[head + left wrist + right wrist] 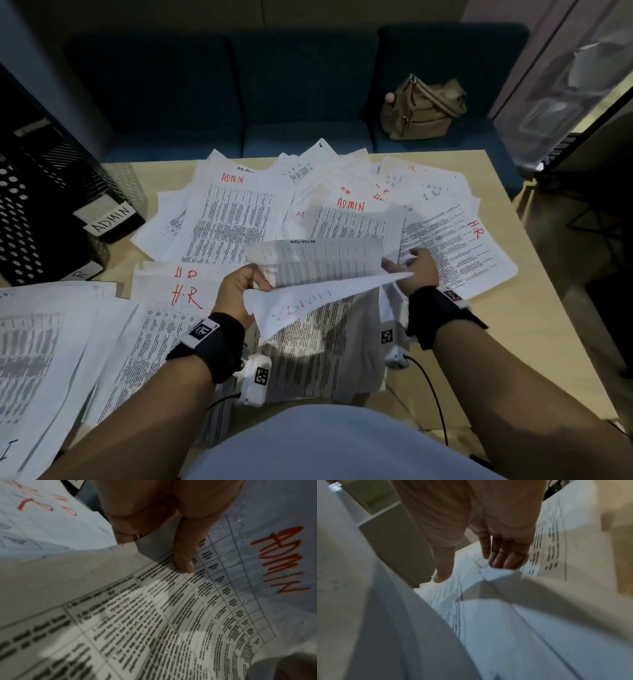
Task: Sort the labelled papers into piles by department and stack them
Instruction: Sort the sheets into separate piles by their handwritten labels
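Observation:
Printed sheets marked ADMIN or H.R in red cover the table [534, 325]. My left hand [251, 286] pinches a small bundle of ADMIN sheets [318, 263] and holds it above the table; the lowest sheet [301, 308] droops toward me, its red label showing mirrored. In the left wrist view my thumb [183, 559] presses on the ADMIN sheet [240, 588]. My right hand [416, 269] hovers at the bundle's right edge with its fingers [503, 559] straight over the sheets lying there, holding nothing. An ADMIN sheet [356, 222] lies just beyond the bundle.
H.R sheets lie at the near left [185, 298] and the right [462, 246]; another ADMIN sheet [236, 219] lies mid-table. Black mesh trays [41, 212] with an ADMIN label [111, 216] stand at the left edge. A tan bag [423, 109] sits on the blue sofa behind.

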{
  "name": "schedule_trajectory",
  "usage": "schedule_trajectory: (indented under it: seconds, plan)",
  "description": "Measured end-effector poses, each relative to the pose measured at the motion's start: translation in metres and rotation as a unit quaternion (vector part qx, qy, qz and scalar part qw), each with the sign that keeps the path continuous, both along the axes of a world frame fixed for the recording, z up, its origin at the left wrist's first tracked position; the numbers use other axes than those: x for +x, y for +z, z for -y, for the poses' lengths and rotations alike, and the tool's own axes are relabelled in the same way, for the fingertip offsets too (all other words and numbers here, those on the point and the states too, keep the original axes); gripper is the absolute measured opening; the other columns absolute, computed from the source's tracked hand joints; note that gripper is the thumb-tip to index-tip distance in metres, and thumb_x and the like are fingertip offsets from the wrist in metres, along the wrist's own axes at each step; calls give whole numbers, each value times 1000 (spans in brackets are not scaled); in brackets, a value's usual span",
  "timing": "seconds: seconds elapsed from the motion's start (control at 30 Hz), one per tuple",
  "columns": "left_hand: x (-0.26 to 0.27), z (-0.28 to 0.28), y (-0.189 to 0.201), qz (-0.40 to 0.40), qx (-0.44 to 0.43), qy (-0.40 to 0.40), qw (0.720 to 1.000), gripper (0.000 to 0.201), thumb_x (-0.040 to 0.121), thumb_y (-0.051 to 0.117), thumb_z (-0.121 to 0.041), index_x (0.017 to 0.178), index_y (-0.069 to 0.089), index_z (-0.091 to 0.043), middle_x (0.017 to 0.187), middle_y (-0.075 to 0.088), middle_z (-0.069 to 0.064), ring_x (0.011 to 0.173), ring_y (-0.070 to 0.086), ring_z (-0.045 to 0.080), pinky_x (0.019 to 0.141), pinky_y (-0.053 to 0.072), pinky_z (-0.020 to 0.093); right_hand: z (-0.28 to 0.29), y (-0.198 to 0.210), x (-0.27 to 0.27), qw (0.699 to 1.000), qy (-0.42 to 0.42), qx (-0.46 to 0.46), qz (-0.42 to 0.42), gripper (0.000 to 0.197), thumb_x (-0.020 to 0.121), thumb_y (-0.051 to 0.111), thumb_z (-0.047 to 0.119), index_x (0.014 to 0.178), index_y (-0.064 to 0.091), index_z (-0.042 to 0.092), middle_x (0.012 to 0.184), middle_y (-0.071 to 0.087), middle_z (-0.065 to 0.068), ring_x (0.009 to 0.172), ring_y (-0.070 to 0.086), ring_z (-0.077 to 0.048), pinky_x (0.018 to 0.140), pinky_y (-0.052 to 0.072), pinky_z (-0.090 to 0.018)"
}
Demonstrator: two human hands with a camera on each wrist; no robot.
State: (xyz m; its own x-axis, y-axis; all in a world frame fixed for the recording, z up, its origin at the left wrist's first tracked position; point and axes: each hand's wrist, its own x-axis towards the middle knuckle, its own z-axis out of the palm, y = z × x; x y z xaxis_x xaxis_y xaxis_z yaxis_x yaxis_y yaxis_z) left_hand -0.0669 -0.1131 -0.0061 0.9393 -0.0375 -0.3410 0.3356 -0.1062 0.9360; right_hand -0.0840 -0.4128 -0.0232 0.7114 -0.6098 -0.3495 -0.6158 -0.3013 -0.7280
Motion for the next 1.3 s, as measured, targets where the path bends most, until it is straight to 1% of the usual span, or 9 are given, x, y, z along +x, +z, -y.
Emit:
schedule_trajectory:
  seconds: [0.17,0.23,0.43,0.57,0.67,0.77,1.0,1.17,1.3]
  plan:
    - [-8,3,10,55,94,-25,994,47,72,67,17,88,38,-17,81,51,6,69,53,9,55,49,24,-4,-2,10,997,45,-43,-42,8,79,64,10,86,59,11,81,59,-5,78,51,-21,69,42,-29]
    - [-7,4,15,31,70,1,997,59,70,73,13,104,38,-22,89,65,2,71,65,9,56,54,20,1,-7,5,999,28,-37,-10,16,76,63,3,70,54,14,71,58,-6,74,53,-22,67,42,-29]
    - [-5,5,12,20,14,-13,1000,38,72,65,22,97,70,-7,74,74,-11,79,70,12,69,59,21,10,-10,-27,987,-8,102,122,44,82,56,-12,118,58,14,102,69,-6,86,64,-20,76,52,-22]
    - [2,9,3,-31,-18,-44,998,58,76,53,26,96,72,-25,129,61,2,120,56,21,94,52,41,7,-5,-41,965,20,175,195,56,78,45,-28,112,53,16,89,69,3,71,67,0,62,53,-14]
    - [7,16,2,-74,-12,-71,995,56,78,53,24,106,68,-22,147,43,-1,128,46,21,88,52,34,4,-5,-51,958,14,234,165,45,76,45,-29,90,59,11,63,71,3,57,66,-7,55,54,-27]
    - [7,24,6,-83,-34,-77,993,47,72,66,21,111,66,-4,136,54,12,127,50,30,101,47,37,6,-9,-59,961,56,229,142,19,80,53,-17,70,56,-1,57,60,-9,55,55,-20,55,45,-33]
    - [0,30,15,-104,-55,-92,989,66,80,50,27,139,40,2,135,51,19,97,58,16,71,53,13,5,-6,-63,966,110,207,112,41,70,32,-32,60,51,3,46,56,8,44,48,-2,46,35,-17]
    - [-3,33,18,-81,50,-104,990,21,89,48,14,91,61,-3,64,64,-1,61,57,8,58,48,11,-4,3,-61,953,108,264,97,39,73,28,-30,64,47,2,59,67,4,50,56,-8,46,35,-18]
    - [-7,33,12,-85,-18,-52,995,25,80,70,0,100,64,-14,93,70,-1,92,63,15,90,50,31,-10,9,-61,942,96,307,97,35,79,42,-28,83,51,5,66,66,-1,59,52,-22,53,31,-27]
